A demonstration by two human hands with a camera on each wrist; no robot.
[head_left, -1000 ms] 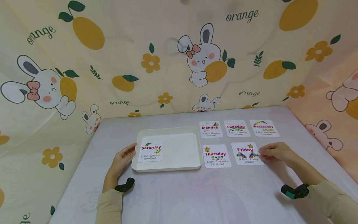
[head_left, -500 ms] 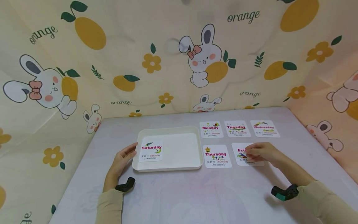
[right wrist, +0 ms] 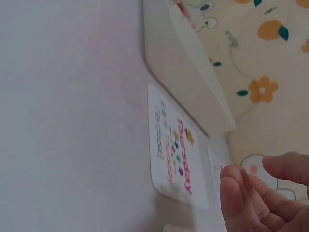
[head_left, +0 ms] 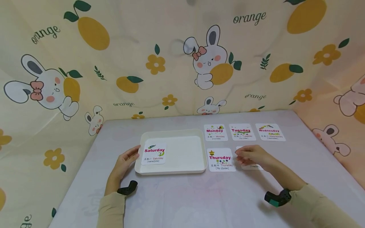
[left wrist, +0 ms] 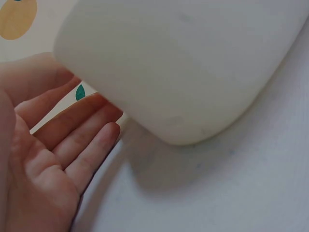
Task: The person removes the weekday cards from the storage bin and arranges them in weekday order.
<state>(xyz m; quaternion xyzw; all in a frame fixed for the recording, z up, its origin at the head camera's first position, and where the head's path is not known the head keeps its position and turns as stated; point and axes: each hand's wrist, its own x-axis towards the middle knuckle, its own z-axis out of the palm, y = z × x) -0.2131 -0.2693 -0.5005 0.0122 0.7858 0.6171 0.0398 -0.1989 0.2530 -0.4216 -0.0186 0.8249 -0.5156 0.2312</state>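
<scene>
My left hand (head_left: 124,163) is at the left edge of a white tray (head_left: 185,173). In the left wrist view its extended fingers (left wrist: 91,152) reach the tray's side. Inside the tray, at its left, lies a card printed Saturday (head_left: 154,153). My right hand (head_left: 255,156) hovers with bent fingers and holds nothing. Beneath it lies the Friday card (head_left: 253,167), mostly hidden by the hand. The Thursday card (head_left: 221,160) lies flat just left of my right fingertips, and the right wrist view shows a gap between thumb and fingers.
Behind these, the Monday card (head_left: 215,132), Tuesday card (head_left: 242,132) and Wednesday card (head_left: 270,132) lie in a row. The table (head_left: 182,199) has a pale cloth. A curtain (head_left: 168,82) printed with rabbits and oranges closes off its back and sides.
My right hand has moved left from the Friday card's right edge to above that card, near the Thursday card. The left hand, tray and cards have stayed in place.
</scene>
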